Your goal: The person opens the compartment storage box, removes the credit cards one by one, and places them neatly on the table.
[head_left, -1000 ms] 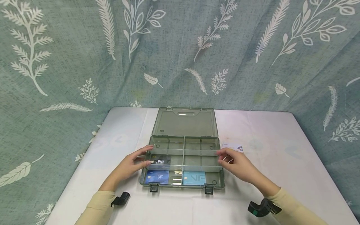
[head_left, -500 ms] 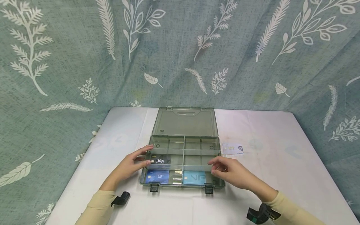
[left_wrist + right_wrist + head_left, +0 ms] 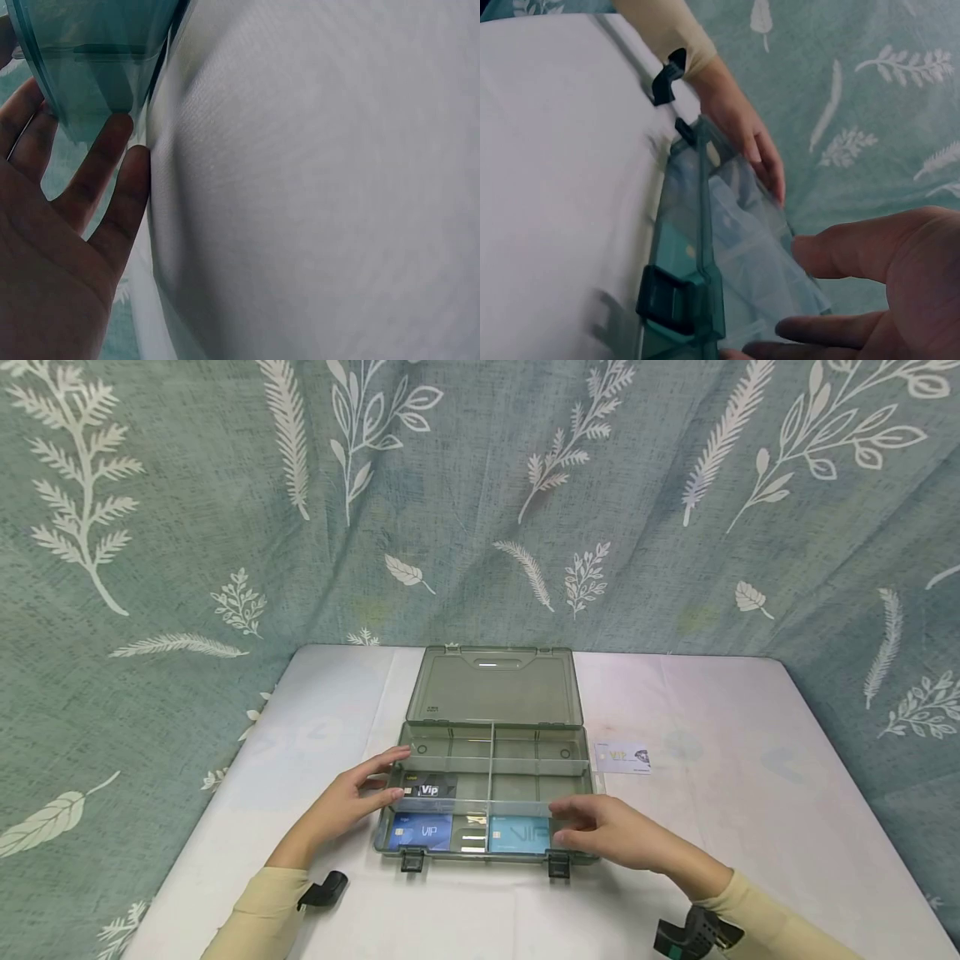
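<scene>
A translucent grey-green compartment box lies open on the table, its lid folded back. My left hand rests against its left wall with spread fingers, some reaching over the rim; the left wrist view shows the fingertips at the box side. My right hand is over the front right compartment, fingers slightly bent, holding nothing, fingertips beside a light-blue VIP card. In the front left compartment is a blue VIP card, and behind it a black Vip card.
A white VIP card lies on the white-covered table, right of the box. Two clasps, such as the right one, stick out at the box's front. A patterned curtain hangs behind and at both sides.
My right hand has moved from the box's right edge forward and left, toward the front right compartment, uncovering the white card. The left hand has stayed in place.
</scene>
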`<state>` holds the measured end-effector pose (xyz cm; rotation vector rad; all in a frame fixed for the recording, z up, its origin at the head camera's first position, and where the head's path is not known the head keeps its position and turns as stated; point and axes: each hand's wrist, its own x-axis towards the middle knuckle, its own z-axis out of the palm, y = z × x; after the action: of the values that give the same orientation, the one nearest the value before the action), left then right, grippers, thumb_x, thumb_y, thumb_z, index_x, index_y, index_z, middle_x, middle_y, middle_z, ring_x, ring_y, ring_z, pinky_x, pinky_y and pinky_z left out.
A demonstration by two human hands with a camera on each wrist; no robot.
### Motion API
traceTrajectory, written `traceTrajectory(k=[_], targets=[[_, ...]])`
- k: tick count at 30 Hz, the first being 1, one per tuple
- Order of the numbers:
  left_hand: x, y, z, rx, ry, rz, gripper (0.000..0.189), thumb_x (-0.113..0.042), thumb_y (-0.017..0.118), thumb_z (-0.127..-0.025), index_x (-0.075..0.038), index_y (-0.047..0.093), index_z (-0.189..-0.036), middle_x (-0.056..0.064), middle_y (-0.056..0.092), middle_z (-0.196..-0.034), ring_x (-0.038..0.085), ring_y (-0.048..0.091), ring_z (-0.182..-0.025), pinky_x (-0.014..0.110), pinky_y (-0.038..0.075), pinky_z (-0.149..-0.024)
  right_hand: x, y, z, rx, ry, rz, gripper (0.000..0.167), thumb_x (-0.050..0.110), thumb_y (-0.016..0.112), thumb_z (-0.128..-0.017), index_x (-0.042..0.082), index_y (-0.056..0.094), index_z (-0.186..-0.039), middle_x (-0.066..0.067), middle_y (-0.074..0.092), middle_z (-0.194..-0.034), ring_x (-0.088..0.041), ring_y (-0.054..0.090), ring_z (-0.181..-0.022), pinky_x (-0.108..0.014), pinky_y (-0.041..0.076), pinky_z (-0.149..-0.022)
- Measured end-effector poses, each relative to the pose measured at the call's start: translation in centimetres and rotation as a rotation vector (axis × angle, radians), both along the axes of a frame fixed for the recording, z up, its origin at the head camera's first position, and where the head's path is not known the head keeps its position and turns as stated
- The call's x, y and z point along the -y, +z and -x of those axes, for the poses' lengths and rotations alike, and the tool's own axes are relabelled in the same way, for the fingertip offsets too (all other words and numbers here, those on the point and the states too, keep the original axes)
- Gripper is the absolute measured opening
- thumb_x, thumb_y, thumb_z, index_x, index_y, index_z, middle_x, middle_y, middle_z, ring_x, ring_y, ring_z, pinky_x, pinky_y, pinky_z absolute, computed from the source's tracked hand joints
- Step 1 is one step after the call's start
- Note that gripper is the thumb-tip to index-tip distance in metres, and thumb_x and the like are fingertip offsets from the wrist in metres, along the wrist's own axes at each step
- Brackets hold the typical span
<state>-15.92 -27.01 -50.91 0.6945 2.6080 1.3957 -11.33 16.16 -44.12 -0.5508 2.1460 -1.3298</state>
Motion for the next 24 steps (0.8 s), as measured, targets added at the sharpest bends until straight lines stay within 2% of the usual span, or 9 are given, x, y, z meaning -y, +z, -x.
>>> traceTrajectory(k=[8,15,24], targets=[[0.1,-0.2,0.1,-0.005,0.003,0.009,0.058,-0.022,0.071,-0.098,-0.013,0.049,-0.151,0.000,0.041,-0.160,0.030,0.044,-0.142,0.052,0.048,-0.108,0.9,-0.5,-0.1,0.083,-0.007,0.011,0.064,0.028,0.068,-0.099,-0.013,0.046,-0.144,-0.029,0.051,-0.144,-0.042,0.055,-0.129,-0.054,0.051,-0.103],[0.1,-0.2,0.1,-0.005,0.004,0.012,0.058,-0.022,0.071,-0.098,-0.013,0.049,-0.151,-0.001,0.041,-0.160,0.030,0.044,-0.142,0.052,0.048,-0.108,1.5,-0.8,-0.1,0.095,-0.018,-0.040,0.066,0.028,0.068,-0.099,-0.015,0.046,-0.143,-0.031,0.051,-0.144,-0.042,0.057,-0.127,-0.055,0.051,-0.103],[0.0,-0.1,0.0,-0.008,0.009,0.019,0.058,-0.022,0.071,-0.098,-0.013,0.049,-0.151,0.000,0.041,-0.160,0.030,0.045,-0.141,0.052,0.049,-0.107,1.9,-0.7,-0.2,0.120,-0.021,-0.039,0.068,0.027,0.068,-0.098,-0.018,0.043,-0.143,-0.033,0.051,-0.143,-0.040,0.057,-0.127,-0.055,0.051,-0.103]])
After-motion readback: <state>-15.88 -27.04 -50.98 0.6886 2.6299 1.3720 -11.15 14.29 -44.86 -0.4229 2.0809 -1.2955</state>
